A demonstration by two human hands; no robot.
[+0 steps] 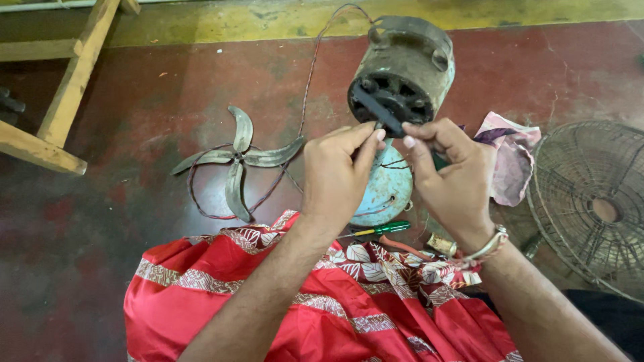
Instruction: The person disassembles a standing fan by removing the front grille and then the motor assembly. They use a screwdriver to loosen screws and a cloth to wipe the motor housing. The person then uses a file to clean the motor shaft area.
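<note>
1. Left hand [335, 175]: raised over the lap, thumb and fingers pinched narrow on the near end of a dark tool [377, 112]; fingertips almost meet those of the other hand.
2. Right hand [448, 174]: closed round the tool's handle, mostly hidden in the palm; a bracelet [488, 247] circles the wrist.
3. Tool: a slim dark bar, slanting up and left from the hands; its far tip lies against the slotted face of the motor [402, 70].
4. Motor: a grimy round housing, tilted, open face toward the hands; it stands on the red floor [134, 100] just beyond them; a twisted wire [310, 74] runs from its top down toward the blade.
5. Blue cover [384, 191]: a pale dome under the hands, partly hidden by them.
6. Fan blade [238, 159]: four metal vanes, flat on the floor, left of the hands, well apart from the motor.
7. Screwdriver [382, 229]: green handle, lying near the red cloth [268, 308] that covers the lap.
8. Wire guard [594, 204]: round, far right; a pink rag [510, 161] lies between it and the right hand.
9. Wooden frame [64, 94]: upper left corner.
</note>
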